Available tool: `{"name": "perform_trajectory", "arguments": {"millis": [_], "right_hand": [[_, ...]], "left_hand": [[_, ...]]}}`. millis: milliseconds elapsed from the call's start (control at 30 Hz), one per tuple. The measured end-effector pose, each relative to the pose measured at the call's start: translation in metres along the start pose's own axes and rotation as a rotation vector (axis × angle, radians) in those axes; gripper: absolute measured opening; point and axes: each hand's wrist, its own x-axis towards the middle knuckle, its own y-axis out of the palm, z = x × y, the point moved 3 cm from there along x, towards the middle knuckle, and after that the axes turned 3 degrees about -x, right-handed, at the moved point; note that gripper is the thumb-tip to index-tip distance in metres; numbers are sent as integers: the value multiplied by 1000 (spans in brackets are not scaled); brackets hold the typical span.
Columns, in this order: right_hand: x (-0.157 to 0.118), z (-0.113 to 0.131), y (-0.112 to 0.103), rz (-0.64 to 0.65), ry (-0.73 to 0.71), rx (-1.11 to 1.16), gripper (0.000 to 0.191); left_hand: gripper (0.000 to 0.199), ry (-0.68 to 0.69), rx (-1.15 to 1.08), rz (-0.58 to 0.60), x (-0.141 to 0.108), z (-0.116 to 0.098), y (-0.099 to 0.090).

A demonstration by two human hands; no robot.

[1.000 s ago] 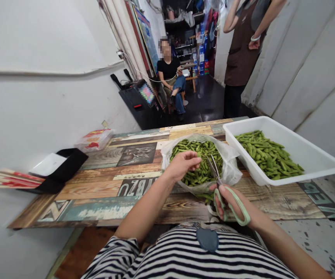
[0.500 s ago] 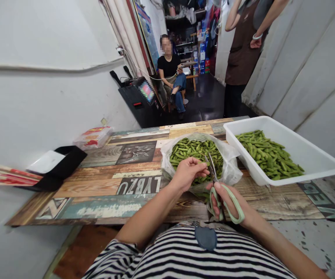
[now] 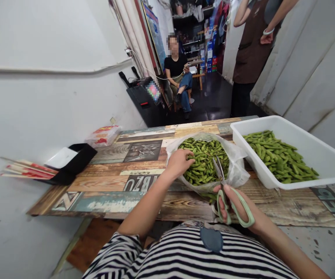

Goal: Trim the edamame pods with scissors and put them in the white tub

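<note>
Scissors and Green Pods at the Plastic Bag

The bench, faced with a multicoloured plank pattern, carries the plastic bag. Beyond the bag, past the far edge of the bench, a person in a brown apron stands to the right and a person in a black top sits farther back, to the left. The white tray is located immediately right of the bag and contains a heap of green pods. The bag is rolled open at the top and is filled with further pods; a few others lie at its near side. The black holder, with red-and-white sticks projecting from it, is well to the left of the bag. The red-printed packet is also left of the bag, beside the holder.

The right hand, at the near right side of the bag, grips the green-handled scissors. The blades are slightly apart and point over the bag's contents. The left hand is at the left part of the bag opening, fingers curled and thumb slightly separated; whether it holds a pod cannot be determined.
</note>
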Motion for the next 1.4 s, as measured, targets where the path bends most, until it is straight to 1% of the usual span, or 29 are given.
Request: {"name": "perform_trajectory", "arguments": {"millis": [67,100,133,200,267,333,400,533,667,767,800,900,967,1000,1067,1133,1200,1267,1400], "right_hand": [[0,1,1,-3,-3,-38,51],[0,2,0,-3,-10,-73,51],[0,3,-1,-3,-23,-120,50],[0,4,-3,4,-60,-224,48],[0,4,-6,18,-105,-304,46],[0,5,-8,26,-127,-336,44],[0,6,-8,32,-116,-343,44],[-1,11,-8,36,-87,-417,43],[0,13,-11,-12,-129,-528,40],[3,6,-13,-36,-63,-470,41],[4,3,-13,-37,-38,-431,41],[4,0,-11,-9,-22,-317,43],[2,2,-8,32,-48,-271,44],[0,3,-6,51,-68,-266,45],[-4,7,-3,82,-107,-274,46],[-7,9,-2,91,-121,-288,47],[-7,9,-1,86,-122,-300,48],[-6,9,-1,74,-130,-308,49],[-4,10,-1,71,-147,-308,50]], "left_hand": [[19,46,147,35,3,-3,6],[19,70,164,32,4,-5,7],[18,93,141,31,5,-8,7],[18,139,8,67,6,-14,7],[19,148,-155,173,3,-21,7],[21,116,-256,284,-1,-28,9],[22,90,-292,345,-7,-33,10],[24,103,-306,403,-14,-39,14],[23,91,-311,389,-15,-39,15],[18,88,-366,388,-14,-39,14],[17,60,-411,387,-14,-39,14],[16,-129,-679,413,-14,-37,18],[16,-253,-907,433,-15,-37,22],[14,-290,-1003,425,-15,-38,24],[12,-337,-1141,366,-15,-40,26],[13,-374,-1230,281,-16,-41,27],[15,-399,-1283,232,-19,-43,28],[16,-407,-1293,216,-23,-44,31],[20,-370,-1261,193,-29,-42,37]]}}
